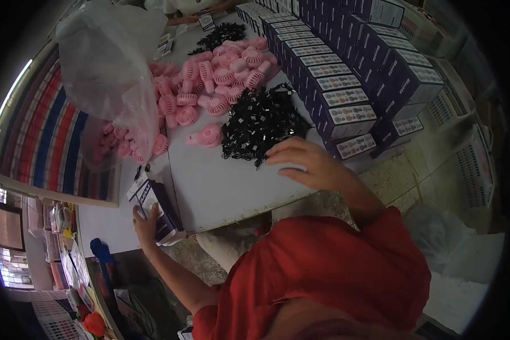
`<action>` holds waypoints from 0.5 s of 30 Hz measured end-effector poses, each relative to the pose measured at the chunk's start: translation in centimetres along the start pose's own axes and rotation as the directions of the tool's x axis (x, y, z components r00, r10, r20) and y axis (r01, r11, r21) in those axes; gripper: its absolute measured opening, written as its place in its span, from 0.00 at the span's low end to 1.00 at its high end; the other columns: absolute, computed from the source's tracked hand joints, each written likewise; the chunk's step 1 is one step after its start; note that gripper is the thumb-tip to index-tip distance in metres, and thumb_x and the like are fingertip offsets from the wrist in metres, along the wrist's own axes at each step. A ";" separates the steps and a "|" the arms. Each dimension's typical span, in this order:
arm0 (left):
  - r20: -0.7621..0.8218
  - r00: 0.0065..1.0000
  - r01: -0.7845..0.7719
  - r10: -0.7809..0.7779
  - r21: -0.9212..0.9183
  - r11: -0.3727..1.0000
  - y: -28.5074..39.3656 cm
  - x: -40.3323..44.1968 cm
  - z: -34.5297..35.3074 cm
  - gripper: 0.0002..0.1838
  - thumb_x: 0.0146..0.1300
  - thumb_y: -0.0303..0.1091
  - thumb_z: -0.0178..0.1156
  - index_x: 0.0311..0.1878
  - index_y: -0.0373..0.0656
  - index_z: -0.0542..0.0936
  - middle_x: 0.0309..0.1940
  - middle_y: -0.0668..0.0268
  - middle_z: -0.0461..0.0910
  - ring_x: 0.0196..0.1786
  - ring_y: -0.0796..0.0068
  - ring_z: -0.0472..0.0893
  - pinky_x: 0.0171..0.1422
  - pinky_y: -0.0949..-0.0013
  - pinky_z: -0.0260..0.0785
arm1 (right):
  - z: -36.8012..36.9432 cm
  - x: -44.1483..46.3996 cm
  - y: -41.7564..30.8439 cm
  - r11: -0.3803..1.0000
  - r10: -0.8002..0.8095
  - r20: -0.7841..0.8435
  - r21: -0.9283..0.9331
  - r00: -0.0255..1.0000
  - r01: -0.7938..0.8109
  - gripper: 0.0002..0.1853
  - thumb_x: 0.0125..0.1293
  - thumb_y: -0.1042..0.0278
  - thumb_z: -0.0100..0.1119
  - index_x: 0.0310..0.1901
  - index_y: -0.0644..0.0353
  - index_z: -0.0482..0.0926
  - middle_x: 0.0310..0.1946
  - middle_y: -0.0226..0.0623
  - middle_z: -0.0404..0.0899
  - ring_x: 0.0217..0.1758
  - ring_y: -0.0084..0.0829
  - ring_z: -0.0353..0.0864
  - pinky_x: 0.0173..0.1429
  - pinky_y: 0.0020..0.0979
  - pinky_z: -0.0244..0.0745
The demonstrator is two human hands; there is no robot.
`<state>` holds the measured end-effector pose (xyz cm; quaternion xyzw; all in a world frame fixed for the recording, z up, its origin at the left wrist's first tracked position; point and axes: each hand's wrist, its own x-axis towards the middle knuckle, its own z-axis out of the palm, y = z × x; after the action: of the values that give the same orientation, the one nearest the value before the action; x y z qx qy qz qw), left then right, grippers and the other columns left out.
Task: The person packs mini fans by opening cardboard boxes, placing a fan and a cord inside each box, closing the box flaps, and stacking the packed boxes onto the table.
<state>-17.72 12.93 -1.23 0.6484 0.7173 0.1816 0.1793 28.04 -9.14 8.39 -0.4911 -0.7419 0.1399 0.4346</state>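
My left hand (145,224) grips a small purple and white box (163,214) at the near left edge of the table. The box lies tilted, its far end apparently open, with a short black cable (143,171) by that end. My right hand (305,163) is over the near right edge of a heap of black cables (260,122), fingers stretched and apart; I see nothing held in it. A single pink handheld fan (208,136) lies left of the cables. Behind it is a big heap of pink fans (212,79).
Rows of purple boxes (337,96) stand stacked along the table's right side. A clear plastic bag (107,73) partly covers more pink fans at left, beside a striped panel (45,124). Across the table, another person's hands (190,18) are near a small box and more black cables (221,37).
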 end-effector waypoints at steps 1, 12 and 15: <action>-0.013 1.000 -0.003 0.002 -0.009 1.000 1.1 -0.4 -0.2 0.55 0.46 0.73 0.63 0.72 0.49 0.60 0.69 0.36 0.56 0.72 0.36 0.57 0.70 0.40 0.55 | 1.0 0.6 0.1 1.000 -0.014 -0.001 -0.006 1.000 0.014 0.17 0.59 0.76 0.62 0.51 0.56 0.79 0.50 0.35 0.78 0.55 0.36 0.76 0.58 0.35 0.73; -0.068 0.992 0.118 -0.103 0.266 0.957 3.3 0.2 0.5 0.60 0.42 0.73 0.65 0.71 0.39 0.58 0.66 0.38 0.61 0.69 0.38 0.61 0.67 0.40 0.58 | 6.8 1.8 0.2 0.942 -0.308 0.109 0.173 0.945 0.287 0.10 0.62 0.72 0.60 0.46 0.56 0.81 0.42 0.32 0.79 0.45 0.34 0.79 0.50 0.34 0.76; -0.128 0.986 0.134 -0.104 0.253 0.958 4.0 -0.6 0.7 0.62 0.43 0.71 0.66 0.72 0.37 0.54 0.65 0.38 0.62 0.68 0.37 0.62 0.68 0.43 0.59 | 7.2 1.7 0.0 0.945 -0.289 0.129 0.199 0.949 0.261 0.09 0.63 0.72 0.60 0.44 0.57 0.81 0.41 0.31 0.80 0.45 0.34 0.80 0.50 0.33 0.76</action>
<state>-13.85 12.72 0.16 0.6106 0.7816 0.1113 0.0620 22.16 -6.08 5.02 -0.3288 -0.8194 0.1820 0.4327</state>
